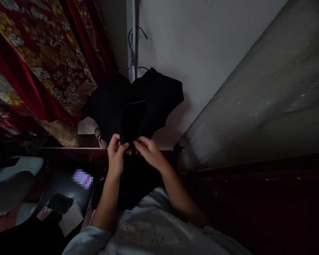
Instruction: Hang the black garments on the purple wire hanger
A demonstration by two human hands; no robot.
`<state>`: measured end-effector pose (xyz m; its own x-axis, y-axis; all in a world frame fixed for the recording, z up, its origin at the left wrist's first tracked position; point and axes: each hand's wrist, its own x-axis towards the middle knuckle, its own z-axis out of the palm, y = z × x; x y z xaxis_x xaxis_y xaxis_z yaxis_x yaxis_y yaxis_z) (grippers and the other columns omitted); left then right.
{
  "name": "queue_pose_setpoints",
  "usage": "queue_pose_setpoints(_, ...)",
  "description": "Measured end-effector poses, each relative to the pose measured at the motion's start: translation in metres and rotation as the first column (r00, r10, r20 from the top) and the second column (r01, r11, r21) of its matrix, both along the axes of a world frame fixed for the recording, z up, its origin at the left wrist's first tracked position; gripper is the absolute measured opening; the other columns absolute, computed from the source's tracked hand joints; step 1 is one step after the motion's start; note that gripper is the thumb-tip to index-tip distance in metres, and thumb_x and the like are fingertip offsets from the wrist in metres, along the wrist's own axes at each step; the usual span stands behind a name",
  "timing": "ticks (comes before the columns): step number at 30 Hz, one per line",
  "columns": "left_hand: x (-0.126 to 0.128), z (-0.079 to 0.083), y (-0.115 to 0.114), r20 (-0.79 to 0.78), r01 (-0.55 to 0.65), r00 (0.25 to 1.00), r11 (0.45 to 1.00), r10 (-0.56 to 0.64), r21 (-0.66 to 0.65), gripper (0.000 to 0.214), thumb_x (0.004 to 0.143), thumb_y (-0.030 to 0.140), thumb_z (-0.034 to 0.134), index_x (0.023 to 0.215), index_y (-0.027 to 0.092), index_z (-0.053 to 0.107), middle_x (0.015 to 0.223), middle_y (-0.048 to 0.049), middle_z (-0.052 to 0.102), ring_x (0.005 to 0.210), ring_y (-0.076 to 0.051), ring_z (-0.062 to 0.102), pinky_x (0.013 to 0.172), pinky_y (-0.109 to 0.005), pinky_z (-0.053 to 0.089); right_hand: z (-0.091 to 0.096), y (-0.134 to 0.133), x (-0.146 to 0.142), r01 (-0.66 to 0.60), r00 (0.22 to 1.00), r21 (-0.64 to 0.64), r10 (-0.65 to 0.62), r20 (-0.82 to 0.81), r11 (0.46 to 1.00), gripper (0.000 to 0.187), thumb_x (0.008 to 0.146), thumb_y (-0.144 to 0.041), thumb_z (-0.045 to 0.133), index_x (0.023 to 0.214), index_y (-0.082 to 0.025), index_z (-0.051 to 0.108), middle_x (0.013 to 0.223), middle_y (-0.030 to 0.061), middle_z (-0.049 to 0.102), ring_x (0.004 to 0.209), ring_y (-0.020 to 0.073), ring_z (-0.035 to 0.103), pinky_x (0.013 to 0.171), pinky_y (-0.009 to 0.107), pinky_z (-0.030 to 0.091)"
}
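A black short-sleeved garment (159,95) hangs on a purple hanger (132,53) against the wall, its front parted at the neck. My left hand (116,152) pinches the left front edge between thumb and fingers. Close beside it, my right hand (148,150) pinches the right front edge, with the fingertips partly behind the cloth. The two hands are a small gap apart. Whether a button or other fastener lies between the fingers is too dark to make out. The lower part of the garment drapes down toward my body.
Red cloth with gold and silver embroidery (50,53) hangs at the left. On a dark surface below lie a phone (60,203), a pale paper (71,219) and a blurred bright screen (83,179). A grey plastic-like sheet (244,106) slants along the right.
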<state>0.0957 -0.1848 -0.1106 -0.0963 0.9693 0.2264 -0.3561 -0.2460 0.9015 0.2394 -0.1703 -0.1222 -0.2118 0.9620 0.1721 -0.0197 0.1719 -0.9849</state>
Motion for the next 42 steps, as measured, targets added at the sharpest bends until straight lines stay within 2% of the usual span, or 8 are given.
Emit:
queue_pose_setpoints(5, 0.002, 0.0, -0.002, -0.025, 0.023, 0.999, 0.999, -0.023, 0.028, 0.022, 0.084, 0.028, 0.074, 0.088, 0.021, 0.054, 0.072, 0.0049, 0.056, 0.058, -0.008, 0.057, 0.054, -0.017, 0.05, 0.004, -0.005, -0.004, 0.052, 0.998, 0.042, -0.05, -0.035, 0.998, 0.026, 0.091, -0.042, 0.06, 0.076, -0.02, 0.059, 0.061, -0.0013, 0.057, 0.057, 0.0117, 0.053, 0.054, 0.025, 0.04)
queue_pose_setpoints(11, 0.009, -0.013, 0.004, -0.226, 0.017, 0.974, 0.999, -0.01, 0.032, 0.036, 0.097, 0.043, 0.065, 0.126, 0.025, 0.056, 0.123, -0.0071, 0.066, 0.113, -0.018, 0.068, 0.101, -0.033, 0.053, -0.001, 0.001, 0.01, 0.239, 0.961, -0.065, -0.245, -0.125, 0.969, 0.023, 0.084, -0.038, 0.061, 0.069, -0.02, 0.059, 0.052, -0.0031, 0.05, 0.049, 0.0098, 0.044, 0.049, 0.024, 0.035)
queue_pose_setpoints(16, 0.02, -0.03, 0.008, -0.527, 0.064, 0.85, 0.992, 0.002, 0.106, 0.017, 0.093, 0.024, 0.065, 0.109, 0.017, 0.065, 0.109, -0.0083, 0.071, 0.106, -0.02, 0.068, 0.097, -0.032, 0.05, -0.005, 0.003, 0.015, 0.084, 0.992, -0.113, -0.094, -0.081, 0.99, 0.033, 0.084, -0.044, 0.061, 0.062, -0.02, 0.053, 0.047, -0.0052, 0.042, 0.045, 0.008, 0.037, 0.047, 0.024, 0.03)
queue_pose_setpoints(23, 0.018, -0.036, 0.013, -0.604, -0.031, 0.781, 0.975, 0.16, 0.219, 0.006, 0.098, 0.021, 0.056, 0.094, 0.018, 0.06, 0.083, -0.0003, 0.065, 0.077, -0.014, 0.061, 0.075, -0.023, 0.044, -0.005, 0.012, 0.01, 0.035, 0.996, -0.134, -0.046, -0.08, 0.99, 0.032, 0.084, -0.045, 0.064, 0.07, -0.017, 0.064, 0.05, -0.0009, 0.055, 0.046, 0.0092, 0.048, 0.048, 0.023, 0.036)
queue_pose_setpoints(27, 0.019, -0.048, 0.023, -0.707, -0.042, 0.683, 0.976, 0.183, 0.213, 0.005, 0.098, 0.018, 0.054, 0.092, 0.02, 0.055, 0.082, -0.0012, 0.062, 0.074, -0.016, 0.06, 0.071, -0.025, 0.041, 0.029, 0.054, 0.007, 0.124, 0.983, -0.139, -0.141, -0.118, 0.982, 0.028, 0.086, -0.036, 0.063, 0.067, -0.017, 0.06, 0.048, -0.0014, 0.053, 0.042, 0.008, 0.046, 0.044, 0.021, 0.033)
queue_pose_setpoints(33, 0.037, -0.065, 0.041, -0.929, 0.053, 0.366, 0.996, 0.046, 0.07, 0.011, 0.093, 0.011, 0.053, 0.09, 0.021, 0.053, 0.085, -0.0067, 0.064, 0.074, -0.023, 0.061, 0.066, -0.03, 0.04, 0.13, 0.126, 0.003, 0.384, 0.917, 0.154, -0.355, -0.184, 0.911, 0.033, 0.101, -0.026, 0.053, 0.069, -0.018, 0.053, 0.049, -0.0053, 0.05, 0.039, 0.0043, 0.044, 0.042, 0.016, 0.031)
queue_pose_setpoints(37, 0.027, -0.03, 0.065, -0.963, 0.146, 0.269, 0.988, 0.017, 0.058, 0.011, 0.089, 0.01, 0.061, 0.087, 0.02, 0.06, 0.084, -0.0066, 0.064, 0.075, -0.023, 0.062, 0.071, -0.031, 0.045, 0.158, 0.129, 0.009, 0.398, 0.911, 0.235, -0.354, -0.21, 0.887, 0.039, 0.102, -0.018, 0.048, 0.064, -0.019, 0.053, 0.044, -0.0053, 0.05, 0.037, 0.0052, 0.045, 0.038, 0.016, 0.03)
queue_pose_setpoints(42, 0.008, 0.066, 0.109, -0.639, 0.116, 0.686, 0.814, 0.348, 0.569, 0.018, 0.09, 0.011, 0.066, 0.107, 0.018, 0.068, 0.095, -0.0044, 0.067, 0.084, -0.02, 0.063, 0.084, -0.031, 0.048, 0.149, 0.124, 0.018, 0.274, 0.962, 0.297, -0.26, -0.087, 0.915, 0.035, 0.101, -0.018, 0.052, 0.066, -0.017, 0.054, 0.044, -0.0067, 0.049, 0.038, 0.0044, 0.046, 0.037, 0.013, 0.03)
